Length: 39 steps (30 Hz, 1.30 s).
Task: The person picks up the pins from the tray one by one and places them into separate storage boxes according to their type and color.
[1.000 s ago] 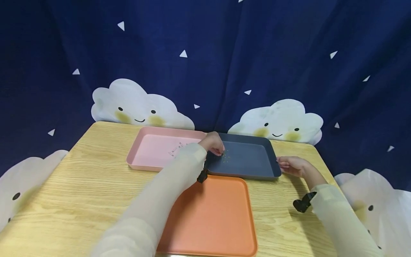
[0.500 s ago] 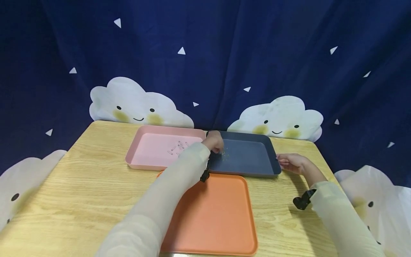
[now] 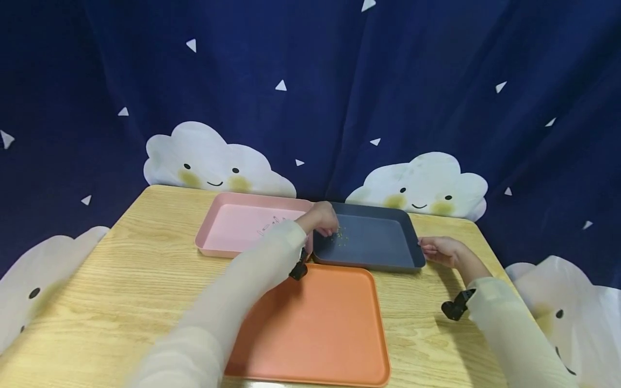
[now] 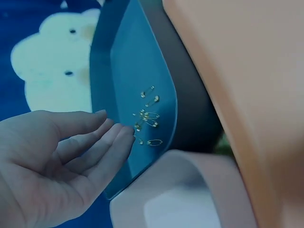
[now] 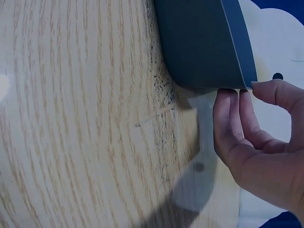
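Note:
Gold safety pins lie in a loose group at the left end of a dark grey tray. Over that end hovers my left hand, its fingers loosely bent. In the left wrist view, a gap shows between the thumb and fingers, and nothing is visibly held. My right hand pinches the tray's right rim, thumb on the edge and fingers against the outer wall. A pink tray sits left of the grey one, with several thin pins, partly hidden by the left sleeve.
An orange tray lies in front of the other two on the wooden table. My left forearm crosses its left side. Behind the table hangs a dark blue curtain with clouds.
My left hand stays over the left end of the grey tray, shifting a little left, and its forearm follows. The right hand keeps its place at the rim. The view tilts slightly.

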Available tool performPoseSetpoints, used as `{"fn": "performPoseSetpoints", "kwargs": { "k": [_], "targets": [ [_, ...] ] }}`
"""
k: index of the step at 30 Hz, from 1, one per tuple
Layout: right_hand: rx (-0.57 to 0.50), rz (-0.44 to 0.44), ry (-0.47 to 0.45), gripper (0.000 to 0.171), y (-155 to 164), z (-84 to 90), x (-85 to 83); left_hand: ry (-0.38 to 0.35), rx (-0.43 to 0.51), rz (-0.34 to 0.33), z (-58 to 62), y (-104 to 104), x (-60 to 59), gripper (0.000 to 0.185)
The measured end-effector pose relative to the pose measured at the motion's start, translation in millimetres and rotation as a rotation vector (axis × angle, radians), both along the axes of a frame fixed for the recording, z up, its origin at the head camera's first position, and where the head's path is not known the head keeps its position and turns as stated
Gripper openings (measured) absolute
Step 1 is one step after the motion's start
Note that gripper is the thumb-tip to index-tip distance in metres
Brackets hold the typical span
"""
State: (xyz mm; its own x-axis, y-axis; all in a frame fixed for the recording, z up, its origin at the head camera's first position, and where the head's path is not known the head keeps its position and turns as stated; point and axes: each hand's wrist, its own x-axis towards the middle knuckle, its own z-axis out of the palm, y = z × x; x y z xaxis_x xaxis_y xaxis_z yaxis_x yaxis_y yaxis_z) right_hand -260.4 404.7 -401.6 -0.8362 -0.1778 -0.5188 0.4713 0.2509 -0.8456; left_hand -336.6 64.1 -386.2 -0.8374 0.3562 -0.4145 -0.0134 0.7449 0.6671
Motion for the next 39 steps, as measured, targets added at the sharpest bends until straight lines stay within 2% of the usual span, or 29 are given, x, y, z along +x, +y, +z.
{"fn": "performPoseSetpoints", "kwargs": {
  "k": [2,3,5,6,9,13,15,18,20,22,25,30,34,39],
  "targets": [
    [-0.017,-0.013,-0.004,0.017,-0.8,-1.2,0.4,0.017,0.041,-0.048,1.6,-9.5,8.0,0.012],
    [-0.02,-0.014,-0.004,0.017,-1.0,-1.7,0.3,0.057,0.019,-0.035,15.8,-15.2,24.9,0.013],
    [-0.012,-0.018,0.0,0.016,-1.2,-2.2,0.4,0.116,0.008,-0.07,32.5,-30.0,47.4,0.014],
    [-0.006,-0.023,0.0,0.018,-1.2,-2.5,0.2,0.137,0.01,-0.085,38.2,-37.6,56.5,0.015],
    [0.033,-0.018,0.005,0.036,-1.1,-2.2,0.3,0.197,0.01,-0.14,45.3,-60.5,75.6,0.013],
    [0.038,-0.014,-0.001,0.049,-1.5,-1.3,1.0,0.321,-0.016,-0.216,41.8,-88.9,98.8,0.012],
    [0.023,-0.016,-0.002,0.042,-0.7,-1.6,1.2,0.393,-0.04,-0.242,38.2,-101.7,113.0,0.009],
    [-0.009,-0.018,0.001,0.028,0.6,-2.3,0.8,0.463,-0.087,-0.252,29.0,-117.7,132.2,0.002],
    [-0.017,-0.026,0.001,0.017,0.9,-2.2,0.6,0.487,-0.144,-0.243,20.4,-125.7,141.8,0.009],
    [-0.023,-0.035,-0.003,0.013,0.2,-1.5,0.7,0.514,-0.206,-0.223,10.9,-131.3,149.2,0.015],
    [-0.022,-0.048,-0.009,0.018,-1.9,-0.3,1.4,0.536,-0.274,-0.174,-0.8,-135.2,155.7,0.021],
    [-0.028,-0.059,-0.003,0.022,-2.7,0.3,3.5,0.566,-0.31,-0.123,-9.2,-132.7,159.4,0.02],
    [-0.049,-0.055,0.006,0.026,-1.3,-1.4,4.0,0.6,-0.372,-0.154,-14.0,-127.8,160.6,0.021],
    [-0.064,-0.056,0.011,0.029,-0.3,-2.8,3.7,0.55,-0.5,-0.267,-16.3,-122.7,162.8,0.014]
  ]
}}
